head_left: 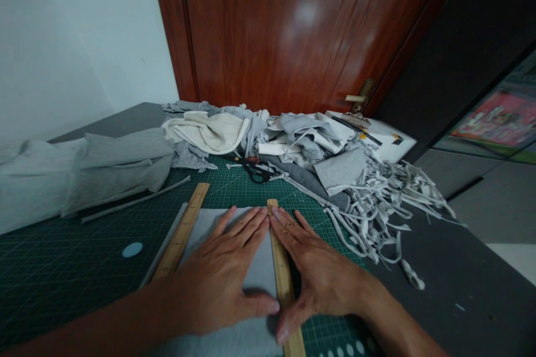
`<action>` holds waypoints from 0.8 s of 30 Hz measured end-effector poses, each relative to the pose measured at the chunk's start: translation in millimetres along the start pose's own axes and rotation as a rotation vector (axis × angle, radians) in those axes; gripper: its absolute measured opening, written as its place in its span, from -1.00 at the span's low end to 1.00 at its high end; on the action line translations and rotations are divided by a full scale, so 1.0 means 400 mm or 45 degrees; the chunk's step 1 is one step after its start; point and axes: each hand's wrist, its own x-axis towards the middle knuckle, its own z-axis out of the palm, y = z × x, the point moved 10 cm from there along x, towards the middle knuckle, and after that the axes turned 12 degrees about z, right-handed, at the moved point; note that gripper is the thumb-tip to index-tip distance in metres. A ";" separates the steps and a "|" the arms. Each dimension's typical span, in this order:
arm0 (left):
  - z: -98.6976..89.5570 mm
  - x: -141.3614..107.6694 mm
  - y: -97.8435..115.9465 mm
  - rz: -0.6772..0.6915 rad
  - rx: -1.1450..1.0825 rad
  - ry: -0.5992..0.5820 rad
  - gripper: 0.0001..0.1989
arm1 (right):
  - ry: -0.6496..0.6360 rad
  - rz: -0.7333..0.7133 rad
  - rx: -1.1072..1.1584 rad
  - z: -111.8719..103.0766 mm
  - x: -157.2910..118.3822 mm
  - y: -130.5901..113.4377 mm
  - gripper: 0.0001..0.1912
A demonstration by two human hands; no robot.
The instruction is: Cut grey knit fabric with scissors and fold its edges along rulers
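A piece of light grey fabric [255, 284] lies flat on the green cutting mat [84, 273]. Along its right edge runs a wooden ruler [282, 273], and a second wooden ruler [184, 228] lies along its left side. My left hand [230, 268] rests on the fabric with its fingers stretched out, the fingertips meeting the right ruler's left edge near its far end. My right hand [310, 268] spreads over that same ruler, fingertips at its far end and thumb at its near part. Neither hand has anything enclosed in its fingers.
Scissors [257, 170] with black handles lie beyond the fabric. A heap of grey and cream cloth [209, 131] stands at the back. Thin fabric strips [377, 206] pile up at the right, near a white box [393, 142]. Folded grey cloth [117, 167] lies left; a pale disc [132, 250] is nearby.
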 end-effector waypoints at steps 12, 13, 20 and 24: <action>-0.013 -0.046 -0.011 0.005 0.103 0.096 -0.12 | -0.035 0.017 -0.007 0.006 -0.002 0.015 0.73; -0.014 -0.046 -0.010 0.006 0.108 0.098 -0.13 | -0.037 0.015 -0.006 0.004 -0.003 0.013 0.71; -0.015 -0.047 -0.010 0.014 0.105 0.110 -0.15 | 0.022 -0.067 0.163 -0.033 -0.014 0.029 0.71; -0.017 -0.046 -0.013 0.005 0.093 0.106 -0.16 | 0.184 -0.034 0.282 -0.080 -0.027 0.065 0.65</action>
